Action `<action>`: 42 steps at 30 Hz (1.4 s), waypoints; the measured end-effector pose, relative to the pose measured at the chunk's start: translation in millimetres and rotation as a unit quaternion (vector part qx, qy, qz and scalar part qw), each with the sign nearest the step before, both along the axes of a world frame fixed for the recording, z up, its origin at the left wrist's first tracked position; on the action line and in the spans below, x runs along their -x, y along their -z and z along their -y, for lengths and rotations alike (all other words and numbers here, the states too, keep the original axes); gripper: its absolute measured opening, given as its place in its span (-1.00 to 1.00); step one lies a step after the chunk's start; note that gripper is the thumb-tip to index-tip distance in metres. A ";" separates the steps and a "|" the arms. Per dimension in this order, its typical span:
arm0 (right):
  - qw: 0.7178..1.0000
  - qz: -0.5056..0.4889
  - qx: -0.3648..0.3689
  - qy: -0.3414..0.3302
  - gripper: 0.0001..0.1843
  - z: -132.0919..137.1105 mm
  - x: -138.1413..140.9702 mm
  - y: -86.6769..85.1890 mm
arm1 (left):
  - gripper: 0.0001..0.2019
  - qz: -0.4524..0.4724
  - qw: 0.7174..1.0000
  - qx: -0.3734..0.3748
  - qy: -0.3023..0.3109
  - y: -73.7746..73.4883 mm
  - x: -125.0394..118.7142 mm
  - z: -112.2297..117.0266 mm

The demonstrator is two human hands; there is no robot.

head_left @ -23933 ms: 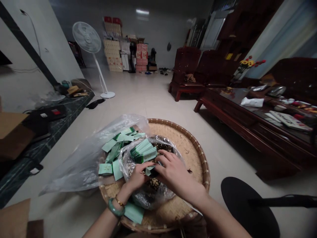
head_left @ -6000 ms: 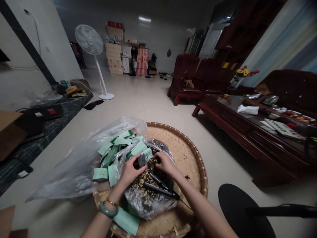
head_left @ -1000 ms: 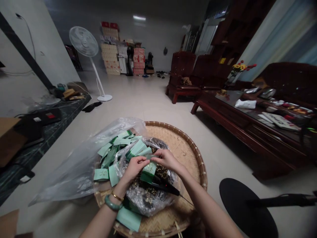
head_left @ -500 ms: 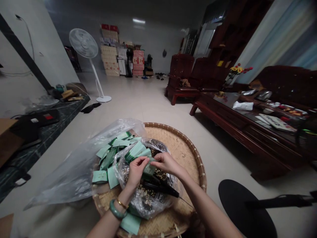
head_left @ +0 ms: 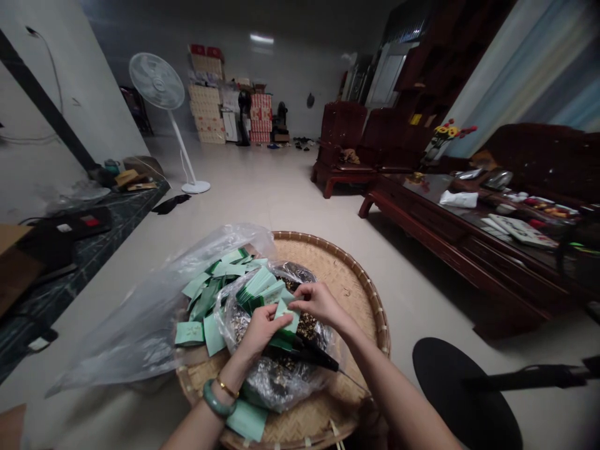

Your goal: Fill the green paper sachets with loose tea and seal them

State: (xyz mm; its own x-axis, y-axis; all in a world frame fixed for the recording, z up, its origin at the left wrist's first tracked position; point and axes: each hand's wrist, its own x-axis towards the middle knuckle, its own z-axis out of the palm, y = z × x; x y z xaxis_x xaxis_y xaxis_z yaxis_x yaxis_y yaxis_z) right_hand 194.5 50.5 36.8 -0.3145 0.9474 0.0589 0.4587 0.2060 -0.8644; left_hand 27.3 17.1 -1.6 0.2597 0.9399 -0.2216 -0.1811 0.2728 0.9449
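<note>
My left hand (head_left: 260,332), with a green bangle and a gold bracelet on the wrist, pinches a small pale green packet (head_left: 288,315) between thumb and fingers. On the packet's upper right edge, the fingertips of my right hand (head_left: 320,304) are closed. Beneath both hands lies an open clear plastic bag (head_left: 300,390) of dark loose material with yellowish bits. A stack of green packets (head_left: 259,282) rests in the bag behind my left hand. Across the bag lies a black-handled tool (head_left: 319,357), its far end hidden. All this sits on a round woven bamboo tray (head_left: 349,272).
Loose green packets (head_left: 206,300) lie at the tray's left on a large clear plastic sheet (head_left: 135,331) that spills over the rim. A black round stand base (head_left: 462,394) is on the floor at right. Dark wooden furniture (head_left: 422,219) stands beyond, and a white fan (head_left: 197,187) far left.
The packet between my hands has turned, so its pale printed face shows now. My left thumb lies across it, and my right hand has risen slightly.
</note>
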 end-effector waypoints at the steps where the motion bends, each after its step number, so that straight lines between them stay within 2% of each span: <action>1: 1.000 -0.015 0.021 0.004 -0.92 -1.0 -0.4 1.7 | -0.58 0.000 1.000 0.011 0.000 -0.5 0.4 0.7; 3: 0.999 -0.041 0.029 0.006 -0.83 -2.1 -0.5 4.3 | -0.58 0.008 1.000 0.022 -0.010 -1.3 0.3 1.6; 6: 0.999 -0.042 -0.006 0.010 -0.60 -1.9 1.5 5.6 | -0.59 0.007 1.000 0.017 -0.005 -2.4 -0.8 1.6; 9: 1.000 -0.002 0.010 0.003 -0.79 -1.4 5.1 7.0 | -0.62 -0.021 1.000 -0.006 -0.007 -2.8 -0.7 0.4; 13: 1.000 -0.016 0.025 0.006 -0.62 -3.0 6.7 14.1 | -0.58 -0.055 0.997 -0.041 -0.015 -1.0 1.5 -0.1; 18: 0.999 -0.033 0.018 0.008 -0.70 -4.9 8.2 21.8 | -0.61 -0.053 0.997 -0.046 0.019 -0.8 6.0 1.0; 20: 0.999 -0.043 -0.006 0.005 -0.80 -3.2 10.8 18.4 | -0.58 -0.082 0.994 -0.066 0.043 -1.2 9.0 -0.4; 22: 0.996 -0.067 -0.060 -0.011 -0.75 0.3 12.6 9.9 | -0.62 -0.134 0.985 -0.094 0.049 -0.7 12.7 -3.3; 24: 0.987 -0.096 -0.125 -0.015 -0.68 4.7 11.3 -1.2 | -0.70 -0.181 0.976 -0.122 0.025 1.4 16.9 -6.9; 27: 0.979 -0.094 -0.180 0.023 -0.78 10.0 2.3 -11.2 | -0.71 -0.210 0.965 -0.149 -0.042 6.9 23.6 -11.6; 29: 0.986 -0.033 -0.159 0.025 -0.82 12.1 -5.8 -7.2 | -0.70 -0.205 0.963 -0.159 -0.075 11.4 28.1 -13.8; 31: 0.991 0.082 -0.104 -0.022 -0.82 14.0 -12.2 4.6 | -0.68 -0.201 0.960 -0.173 -0.090 16.2 32.3 -15.2; 33: 0.970 0.224 -0.056 -0.077 -0.72 16.2 -14.9 18.7 | -0.68 -0.211 0.956 -0.183 -0.091 20.7 35.6 -15.5; 36: 0.917 0.381 -0.044 -0.110 -0.59 19.7 -11.8 32.7 | -0.68 -0.238 0.950 -0.191 -0.071 25.6 38.3 -13.6; 38: 0.898 0.423 -0.053 -0.114 -0.59 20.7 -7.2 35.6 | -0.64 -0.264 0.940 -0.208 -0.056 27.8 38.9 -11.0; 42: 0.898 0.422 -0.050 -0.115 -0.67 18.0 0.9 37.9 | -0.42 -0.322 0.898 -0.296 -0.043 32.6 40.6 -6.7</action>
